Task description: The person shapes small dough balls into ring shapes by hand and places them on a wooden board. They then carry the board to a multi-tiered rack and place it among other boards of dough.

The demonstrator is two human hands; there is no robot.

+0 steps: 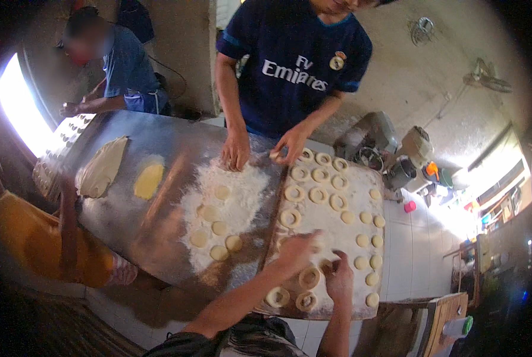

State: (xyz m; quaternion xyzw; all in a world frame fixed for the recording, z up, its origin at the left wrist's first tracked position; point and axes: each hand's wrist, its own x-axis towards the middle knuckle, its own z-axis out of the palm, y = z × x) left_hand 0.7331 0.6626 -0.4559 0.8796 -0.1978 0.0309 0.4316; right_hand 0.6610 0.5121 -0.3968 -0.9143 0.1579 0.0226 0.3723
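My left hand [299, 253] is smeared by motion above the floured board [364, 178]. A pale dough piece lies at its fingertips, and whether the fingers grip it I cannot tell. Just to the right, my right hand [339, 276] hovers low over the board, thumb and fingers apart, with nothing visible between them. A dough ring [309, 278] sits between my two arms, and another ring [306, 301] lies nearer me. More rings [319, 174] stand in rows at the far end. Small round dough discs [362, 240] line the right side.
Across the table [177, 134] a co-worker's hand [235, 153] touches the flour patch [203, 196], which bears several dough discs [219, 228]. Their other hand [290, 146] pinches a dough piece. Left are a yellow lump [149, 180] and a large dough sheet [102, 168]. Two other people stand at left.
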